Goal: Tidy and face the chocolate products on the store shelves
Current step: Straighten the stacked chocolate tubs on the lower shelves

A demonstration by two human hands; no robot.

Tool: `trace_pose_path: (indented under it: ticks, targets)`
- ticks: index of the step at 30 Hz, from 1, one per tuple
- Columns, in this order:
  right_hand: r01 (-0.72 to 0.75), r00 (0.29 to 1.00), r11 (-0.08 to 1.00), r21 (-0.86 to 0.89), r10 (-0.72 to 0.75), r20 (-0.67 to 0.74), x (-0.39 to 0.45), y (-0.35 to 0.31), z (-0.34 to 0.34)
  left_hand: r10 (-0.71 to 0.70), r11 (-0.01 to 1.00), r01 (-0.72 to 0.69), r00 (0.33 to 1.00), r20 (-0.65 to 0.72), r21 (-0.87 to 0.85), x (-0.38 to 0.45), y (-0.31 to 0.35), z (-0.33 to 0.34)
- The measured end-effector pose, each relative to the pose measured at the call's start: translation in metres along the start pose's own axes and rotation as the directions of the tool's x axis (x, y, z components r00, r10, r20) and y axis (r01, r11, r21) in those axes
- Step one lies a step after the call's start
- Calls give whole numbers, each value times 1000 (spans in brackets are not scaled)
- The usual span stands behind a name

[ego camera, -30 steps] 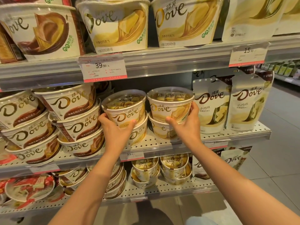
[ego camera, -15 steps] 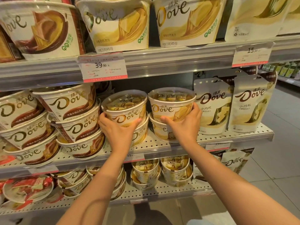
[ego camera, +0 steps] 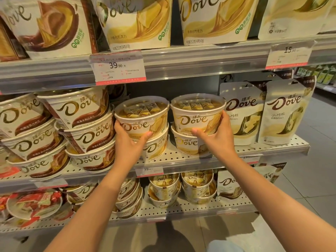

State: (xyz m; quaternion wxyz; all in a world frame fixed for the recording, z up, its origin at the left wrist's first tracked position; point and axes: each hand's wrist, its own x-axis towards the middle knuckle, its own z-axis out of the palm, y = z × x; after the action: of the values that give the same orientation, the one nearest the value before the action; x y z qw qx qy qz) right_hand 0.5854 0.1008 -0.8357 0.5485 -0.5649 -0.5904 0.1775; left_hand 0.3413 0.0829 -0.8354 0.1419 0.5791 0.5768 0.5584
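On the middle shelf (ego camera: 272, 148), head view: left hand (ego camera: 128, 146) grips the left top tub (ego camera: 143, 115), right hand (ego camera: 216, 135) the right top tub (ego camera: 197, 113). Likely light, stiff, smooth-walled; hold low on the sides.

- A single head-worn wide-angle camera looked forward and slightly down, straight at the middle shelf (ego camera: 181, 161).
- It sat close, at arm's reach of the shelving; both forearms entered from the bottom edge.
- The floor (ego camera: 309, 179) showed at right.
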Motion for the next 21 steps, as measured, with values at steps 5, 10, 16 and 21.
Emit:
trace_pose_path:
  ticks: [5,10,16,21]
  targets:
    - [4,1000,1000,13,-4,-21,-4,0,5,-78,994,84,993,-83,70,-1,8,11]
    - [-64,998,995,81,65,-8,-3,0,4,-117,992,124,979,-169,33,4,14,18]
    - [-75,995,997,-33,72,-65,-4,-1,5,-97,995,101,984,-150,16,0,9,18]
    - [-71,996,997,-12,70,-60,-17,5,3,-41,999,44,985,-170,16,-16,6,22]
